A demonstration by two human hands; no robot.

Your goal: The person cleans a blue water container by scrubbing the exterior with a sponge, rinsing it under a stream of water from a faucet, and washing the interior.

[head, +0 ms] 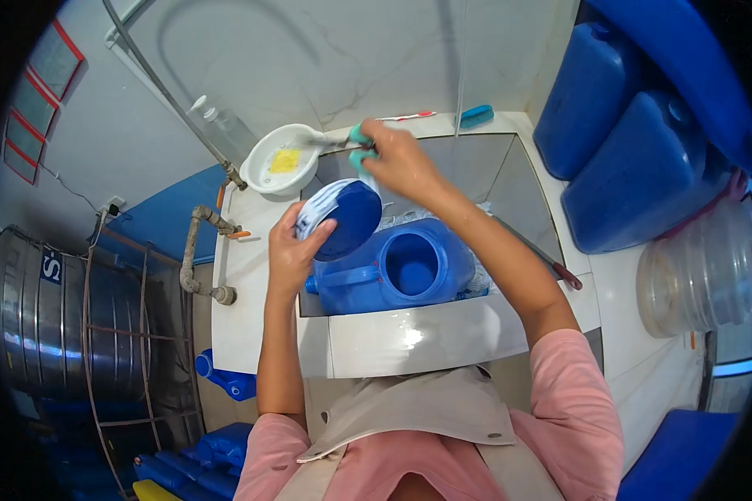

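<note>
My left hand (293, 249) grips a round dark-blue plastic lid (354, 216) by its edge, above the sink. Around the lid's left rim runs a white strip (315, 210) with dark markings. In my right hand (401, 160) is a pair of scissors (358, 156) with teal handles; the blurred blades point left over the rim of a white plastic bowl (250, 178). A yellow sponge (284, 161) lies inside that bowl. Beneath both hands, a blue plastic water jug (344, 297) rests on its side in the tiled sink (526, 188), its wide round opening facing up.
A knife-like tool (536, 253) with a reddish handle crosses the sink's right edge. A red-and-white toothbrush (413, 116) and a teal scrub brush (476, 116) lie on the back ledge. Large blue jerrycans (633, 175) stand right; pipes (194, 250) and a steel tank (69, 319) are left.
</note>
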